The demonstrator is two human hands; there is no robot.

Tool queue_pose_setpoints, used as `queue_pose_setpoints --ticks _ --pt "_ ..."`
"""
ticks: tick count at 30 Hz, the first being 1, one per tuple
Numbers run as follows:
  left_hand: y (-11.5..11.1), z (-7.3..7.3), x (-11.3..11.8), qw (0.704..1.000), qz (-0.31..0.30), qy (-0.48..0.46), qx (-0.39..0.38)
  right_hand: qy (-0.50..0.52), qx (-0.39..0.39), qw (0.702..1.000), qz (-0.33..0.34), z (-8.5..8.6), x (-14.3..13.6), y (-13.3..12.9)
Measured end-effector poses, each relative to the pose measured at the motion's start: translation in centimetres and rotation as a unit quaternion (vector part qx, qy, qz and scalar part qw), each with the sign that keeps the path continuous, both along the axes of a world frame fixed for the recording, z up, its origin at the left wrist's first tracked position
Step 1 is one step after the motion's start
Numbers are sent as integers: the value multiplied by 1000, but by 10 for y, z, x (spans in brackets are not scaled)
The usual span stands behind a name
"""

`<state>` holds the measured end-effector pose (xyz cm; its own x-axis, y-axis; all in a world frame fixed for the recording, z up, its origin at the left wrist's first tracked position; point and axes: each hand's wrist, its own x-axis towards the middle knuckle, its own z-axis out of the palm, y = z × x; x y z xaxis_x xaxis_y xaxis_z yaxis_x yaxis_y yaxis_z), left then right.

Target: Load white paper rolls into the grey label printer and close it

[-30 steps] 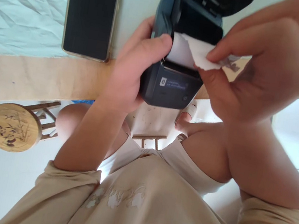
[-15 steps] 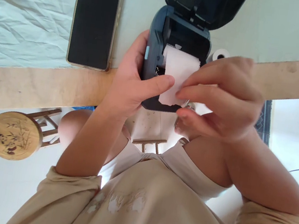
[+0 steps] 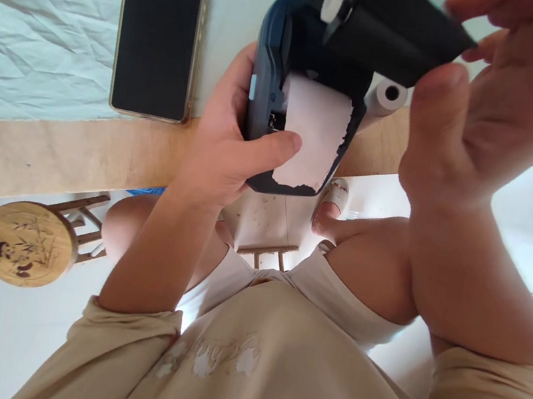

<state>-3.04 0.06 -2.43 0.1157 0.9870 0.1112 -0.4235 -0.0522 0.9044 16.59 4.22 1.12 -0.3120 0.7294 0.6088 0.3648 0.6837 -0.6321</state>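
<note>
Half a second ago the right hand [image 3: 466,116] was pinching the paper's [image 3: 312,141] loose end; now it has let that go and moved up to the lid [image 3: 394,34], which has swung partway down over the printer [image 3: 272,65]. Thumb under the lid's edge, the other fingers over the top, it has the lid clamped between them, wrist bent and forearm rising from the lower right. The paper now hangs free over the printer's front, its torn lower edge ragged. The left hand [image 3: 227,146] has not shifted: it cups the printer's left side from beneath, fingers curled round the back, thumb laid across the front and pressing the paper's left edge down. The printer is held just above the table's [image 3: 52,149] near edge. A phone [image 3: 159,31] lies face up on the cloth [image 3: 35,28] to the left, a spare roll [image 3: 388,96] just right of the printer, and a stool [image 3: 27,244] stands on the floor below.
</note>
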Motion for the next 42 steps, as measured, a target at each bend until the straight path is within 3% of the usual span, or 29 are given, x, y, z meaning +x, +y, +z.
queue_pose_setpoints --ticks 5,10,17,24,33,36,40,42 --pt "3 -4 0 999 6 -40 17 -158 108 981 7 6 2 -7" --pt "3 -6 -1 1000 -3 -22 13 -191 140 971 36 -3 6 -3" --pt "5 -7 -2 999 -30 -11 31 -194 119 974 -5 1 4 -8" --pt "-7 13 16 997 39 -43 -43 -187 50 981 32 4 0 -11" --pt "-3 4 9 999 2 -36 -14 -158 9 985 66 10 -3 -12" --pt "-5 9 10 999 5 -53 -4 -158 -15 985 64 12 -4 -14" --pt "-9 20 7 997 -28 -48 -49 -172 -33 983 59 14 -3 -13" --pt "-7 18 4 997 -38 -57 -34 -189 -37 980 58 14 -2 -12"
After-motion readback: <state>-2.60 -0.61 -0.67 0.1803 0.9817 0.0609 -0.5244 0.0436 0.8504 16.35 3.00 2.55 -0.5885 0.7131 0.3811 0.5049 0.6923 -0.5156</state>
